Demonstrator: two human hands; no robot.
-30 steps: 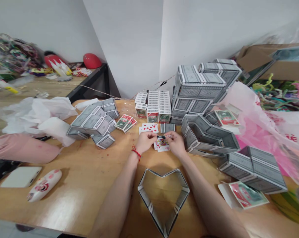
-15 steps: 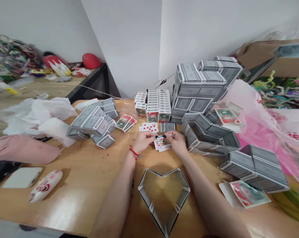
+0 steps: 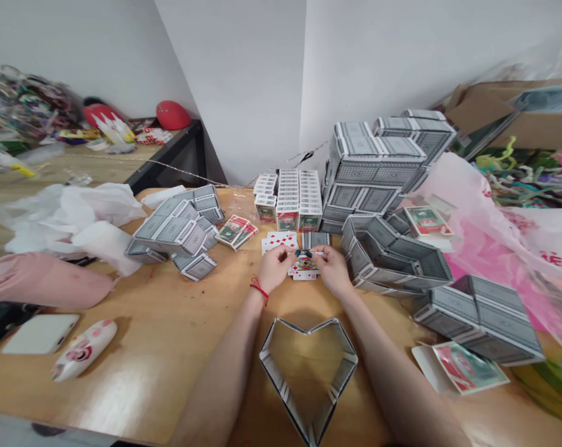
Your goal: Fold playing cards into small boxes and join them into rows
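My left hand (image 3: 275, 268), with a red string bracelet at its wrist, pinches the left side of a few playing cards (image 3: 304, 264) with thumb and fingers. On their right side, my right hand (image 3: 332, 269) has its fingers closed as well. A face card lies on top, and another card sticks out beneath it. Just beyond my hands are several face-up red diamond cards (image 3: 275, 239) and a face-down grey-backed card (image 3: 315, 241). Between my forearms stands a heart-shaped frame (image 3: 286, 397) of folded grey-backed cards. My fingers partly hide the held cards.
Rows of card boxes (image 3: 288, 198) stand at the back, with a tall stack of folded-card shapes (image 3: 378, 158) beside them. More folded-card pieces (image 3: 169, 226) sit left; an open card frame (image 3: 397, 254) is right. A white phone-like object (image 3: 39, 334) and patterned case (image 3: 83, 349) lie left.
My left hand has shifted slightly right, closer to my right hand. The cards between them have turned straighter, and the lower card shows further below the top one.
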